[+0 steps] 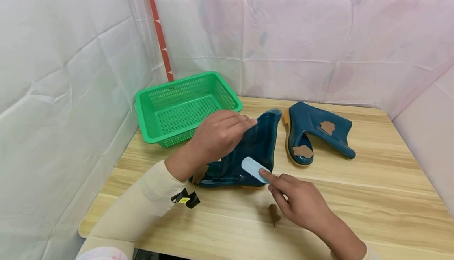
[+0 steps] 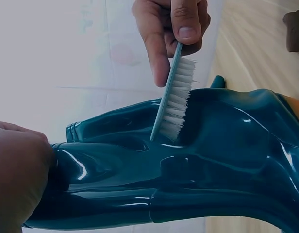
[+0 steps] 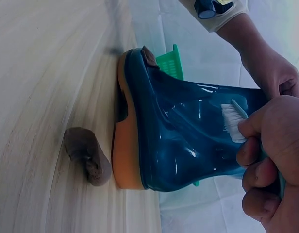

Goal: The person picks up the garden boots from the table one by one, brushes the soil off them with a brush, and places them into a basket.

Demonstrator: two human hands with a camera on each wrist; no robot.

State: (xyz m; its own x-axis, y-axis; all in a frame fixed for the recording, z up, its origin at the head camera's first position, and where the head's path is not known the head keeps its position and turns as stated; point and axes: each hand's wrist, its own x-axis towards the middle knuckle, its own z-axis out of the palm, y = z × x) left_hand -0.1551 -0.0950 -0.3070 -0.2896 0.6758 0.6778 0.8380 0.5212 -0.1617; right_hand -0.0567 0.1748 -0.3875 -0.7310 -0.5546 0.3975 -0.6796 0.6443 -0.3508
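A dark blue rubber boot [image 1: 253, 145] with an orange sole stands on the table, a brown patch [image 1: 200, 174] on its toe. My left hand [image 1: 221, 134] grips the top of its shaft, also at the left edge of the left wrist view. My right hand [image 1: 301, 201] holds a light blue brush [image 1: 253, 168] with the index finger stretched along its back. In the left wrist view the white bristles [image 2: 178, 104] face the boot shaft [image 2: 115, 165]. A brown lump [image 3: 89, 155] lies on the table near the heel.
A second blue boot [image 1: 308, 120] with two brown patches [image 1: 302, 151] lies at the right. Behind my left arm sits a green perforated basket [image 1: 143, 120]. White sheeting [image 1: 283, 35] rises along the table's back and sides.
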